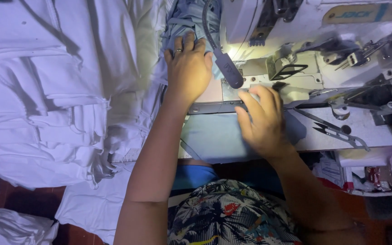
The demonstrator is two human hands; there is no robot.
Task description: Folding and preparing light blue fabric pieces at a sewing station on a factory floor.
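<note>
Left hand (188,68) lies flat, fingers spread, on pale blue fabric (214,136) (long axis towards the sewing machine (296,27)); right hand (262,120), open, presses it nearer the needle, on the bench (368,129).

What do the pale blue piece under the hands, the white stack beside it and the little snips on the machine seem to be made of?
The pale blue piece looks like soft matte knit cloth: it drapes over the table edge under the left hand and right hand. The white stack seems similar fabric, with folded, creased layers. The snips look like dark metal, thin and pointed, with a slight sheen.
</note>
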